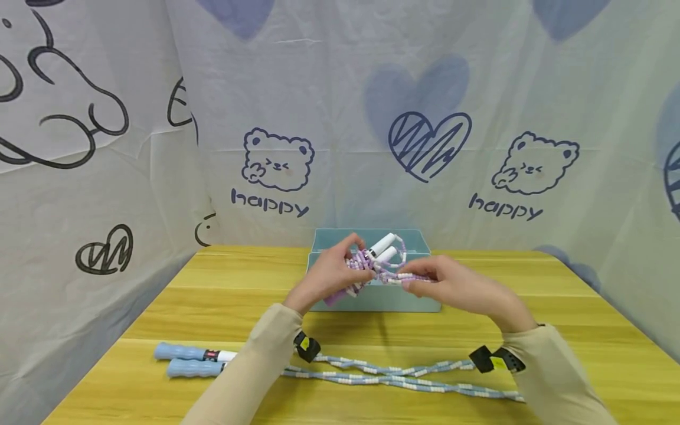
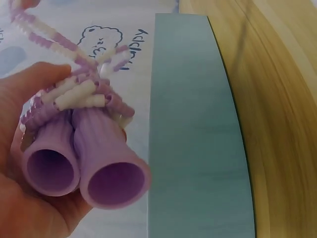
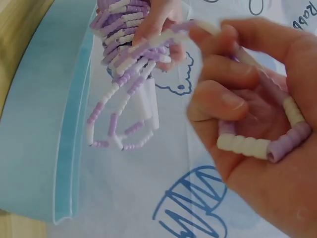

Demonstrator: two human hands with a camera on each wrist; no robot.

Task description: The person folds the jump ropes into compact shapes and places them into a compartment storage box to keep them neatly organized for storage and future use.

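A purple-and-white beaded jump rope (image 2: pixel 101 134) is held up over the front of a teal box (image 1: pixel 382 298). My left hand (image 1: pixel 332 271) grips its two purple handles side by side, with beaded cord wound around them in several turns. White handle ends (image 1: pixel 383 243) point up and to the right. In my right hand (image 1: pixel 457 286), the fingers pinch the loose stretch of beaded cord (image 3: pixel 242 144), and a loop of it hangs across the palm. A smaller loop of cord dangles near the white ends in the right wrist view.
A blue-and-white beaded jump rope (image 1: pixel 372 378) lies stretched across the front of the wooden table (image 1: pixel 255 324), its blue handles (image 1: pixel 193 369) at the left. Both forearms pass over it. A printed cloth (image 1: pixel 350 165) hangs behind the box.
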